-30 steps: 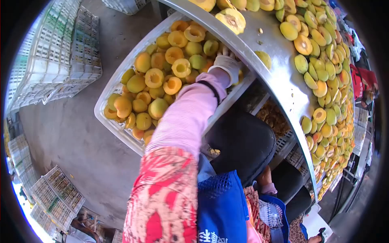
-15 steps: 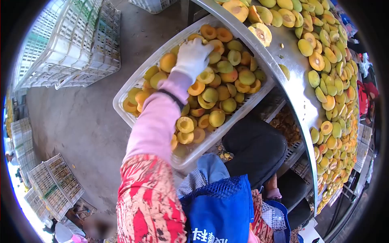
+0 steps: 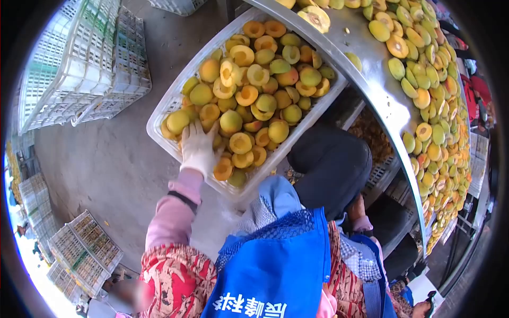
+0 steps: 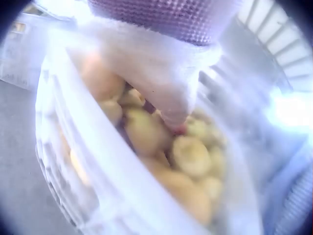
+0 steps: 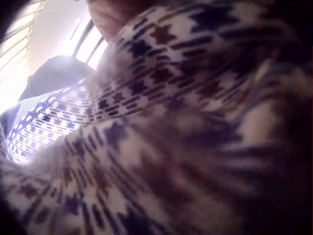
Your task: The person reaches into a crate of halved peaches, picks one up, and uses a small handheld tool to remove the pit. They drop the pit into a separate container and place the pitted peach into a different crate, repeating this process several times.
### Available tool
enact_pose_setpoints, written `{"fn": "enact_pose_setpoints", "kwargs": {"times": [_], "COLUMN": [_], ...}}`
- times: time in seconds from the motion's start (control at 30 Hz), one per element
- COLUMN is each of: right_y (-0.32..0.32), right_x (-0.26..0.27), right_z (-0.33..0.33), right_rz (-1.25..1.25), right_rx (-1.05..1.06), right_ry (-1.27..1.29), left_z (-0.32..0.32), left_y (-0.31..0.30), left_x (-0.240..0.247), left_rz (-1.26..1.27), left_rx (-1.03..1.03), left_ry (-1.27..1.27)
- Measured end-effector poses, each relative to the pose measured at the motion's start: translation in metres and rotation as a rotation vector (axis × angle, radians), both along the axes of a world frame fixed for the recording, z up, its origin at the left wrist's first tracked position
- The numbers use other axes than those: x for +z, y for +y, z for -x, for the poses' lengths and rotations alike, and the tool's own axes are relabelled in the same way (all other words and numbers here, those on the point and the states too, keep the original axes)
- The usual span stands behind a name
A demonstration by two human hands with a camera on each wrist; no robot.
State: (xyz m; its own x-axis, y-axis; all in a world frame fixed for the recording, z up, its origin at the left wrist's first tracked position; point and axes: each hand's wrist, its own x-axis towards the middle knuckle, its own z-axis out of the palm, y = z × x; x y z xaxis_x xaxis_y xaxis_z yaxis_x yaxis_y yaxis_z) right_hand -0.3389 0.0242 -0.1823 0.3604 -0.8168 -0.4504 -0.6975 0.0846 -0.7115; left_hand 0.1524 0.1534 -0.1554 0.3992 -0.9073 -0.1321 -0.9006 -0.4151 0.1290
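While the grey concrete floor (image 3: 90, 175) spreads out on my left, a shiny curved metal surface (image 3: 360, 45) sweeps round on my right, carrying a long heap of halved yellow-green fruit (image 3: 424, 69). On the floor stands a tall stack of white perforated plastic crates (image 3: 95, 69). Next in size comes the white rectangular plastic basket (image 3: 155, 132) in front of me, its far end beside the surface's rim, filled with loose yellow, green and orange fruit pieces (image 3: 246, 95), many with hollow cut faces turned up. My left hand (image 3: 199, 148), in a white glove, lies over the pieces at the basket's near left corner, fingers spread and slightly bent, touching them rather than gripping. My right hand (image 3: 357, 206), ungloved above a lilac cuff, is mostly hidden behind something black; I cannot tell how its fingers lie or whether it holds anything. Smallest, a single pale-faced fruit half (image 3: 314, 18) sits near the surface's rim
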Motion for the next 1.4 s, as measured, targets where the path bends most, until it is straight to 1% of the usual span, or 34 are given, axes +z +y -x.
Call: {"fn": "enact_pose_setpoints", "kwargs": {"times": [0.03,0.1,0.13,0.17,0.23,0.3,0.33,0.37,0.4,0.43,0.47,0.53,0.57,0.63,0.67,0.7,0.73,0.77,0.8,0.83,0.87,0.9,0.93,0.97,1.0,1.03,1.1,1.13,1.17,1.23,1.27,1.3,1.37,1.4], "right_y": [0.008,0.007,0.005,0.003,-0.005,0.006,0.005,0.004,0.007,0.009,0.009,0.009,0.007,0.008,0.007,0.008,0.005,0.000,0.003,-0.001,0.005,0.004,0.007,0.009,0.011,0.025,0.020,0.014,0.009,0.003,0.003,0.002,0.012,0.025], "right_x": [-0.007,-0.003,0.021,0.021,0.021,0.028,0.030,0.032,0.034,0.035,0.021,-0.001,-0.005,0.020,0.031,0.034,0.017,-0.014,-0.035,0.040,0.013,0.004,-0.002,0.023,0.036,0.036,0.046,0.056,0.051,0.029,0.029,0.026,0.020,-0.007], "right_z": [0.013,-0.004,-0.038,-0.035,-0.025,-0.018,-0.020,-0.022,-0.022,-0.021,-0.012,-0.003,0.000,-0.014,-0.024,-0.031,-0.022,-0.003,0.003,-0.041,-0.029,-0.029,-0.025,-0.036,-0.044,-0.043,-0.039,-0.044,-0.040,-0.035,-0.044,-0.043,-0.037,-0.026], "right_rz": [-0.006,-0.370,-0.559,-0.553,-0.099,-0.073,-0.030,-0.025,-0.075,-0.125,-0.138,-0.044,0.038,0.028,0.031,0.026,0.025,0.009,-0.019,-0.155,-0.071,0.018,0.005,-0.062,-0.126,-0.137,-0.281,-0.417,-0.416,-0.373,-0.255,-0.254,-0.182,-0.410], "right_rx": [-0.010,-0.514,-0.679,-0.672,-0.135,-0.152,-0.157,-0.171,-0.179,-0.188,-0.198,-0.194,-0.160,-0.215,-0.230,-0.247,-0.280,-0.195,-0.111,-0.257,-0.215,-0.166,-0.164,-0.156,-0.156,-0.175,-0.231,-0.338,-0.317,-0.417,-0.460,-0.478,-0.338,-0.614], "right_ry": [-0.005,-0.341,-0.657,-0.683,-0.001,-0.040,-0.074,-0.090,-0.048,-0.003,-0.010,-0.076,-0.120,-0.051,-0.032,-0.016,-0.036,0.050,0.133,0.094,-0.001,-0.091,-0.090,-0.179,-0.259,-0.230,-0.180,0.007,0.008,0.040,-0.131,-0.131,-0.239,-0.551], "left_z": [-0.006,-0.025,-0.023,-0.020,-0.004,0.029,0.048,0.052,0.074,0.083,0.087,0.083,0.063,0.046,0.040,0.032,0.018,0.015,0.026,0.032,0.030,0.030,0.028,0.024,0.029,0.026,0.032,0.037,0.036,0.025,0.026,0.026,0.021,0.024], "left_y": [-0.001,-0.018,-0.021,-0.018,0.001,0.026,0.037,0.058,0.064,0.062,0.081,0.068,0.088,0.090,0.100,0.120,0.125,0.110,0.094,0.086,0.079,0.084,0.105,0.118,0.113,0.114,0.093,0.079,0.082,0.091,0.086,0.089,0.096,0.090], "left_x": [-0.005,-0.010,-0.003,0.001,0.004,0.025,0.025,-0.004,-0.022,-0.028,-0.077,-0.061,-0.099,-0.084,-0.101,-0.136,-0.151,-0.129,-0.087,-0.056,-0.051,-0.055,-0.061,-0.067,-0.052,-0.040,-0.043,-0.057,-0.053,-0.037,-0.026,-0.023,-0.026,-0.032], "left_rz": [-0.006,-0.208,-0.225,-0.211,0.339,0.545,0.665,0.773,0.811,0.814,0.916,0.752,0.562,0.393,0.374,0.327,0.280,0.259,0.126,0.002,-0.084,-0.091,-0.070,-0.060,0.031,0.003,-0.180,-0.263,-0.255,-0.156,-0.136,-0.141,0.127,-0.031], "left_rx": [-0.010,-0.041,-0.010,-0.012,0.026,0.357,0.620,0.897,1.204,1.425,1.341,1.480,1.422,1.514,1.479,1.212,0.950,0.918,0.873,0.828,0.938,0.931,0.621,0.311,0.526,0.521,0.359,0.505,0.525,0.201,0.238,0.222,0.003,0.031], "left_ry": [-0.005,0.064,0.112,0.090,-0.037,-0.007,0.030,0.448,0.527,0.934,1.202,1.239,1.356,1.864,1.861,1.787,1.695,1.673,1.448,1.225,1.346,1.348,1.053,0.757,0.957,0.981,0.665,0.531,0.531,0.487,0.535,0.536,0.505,0.489]}}
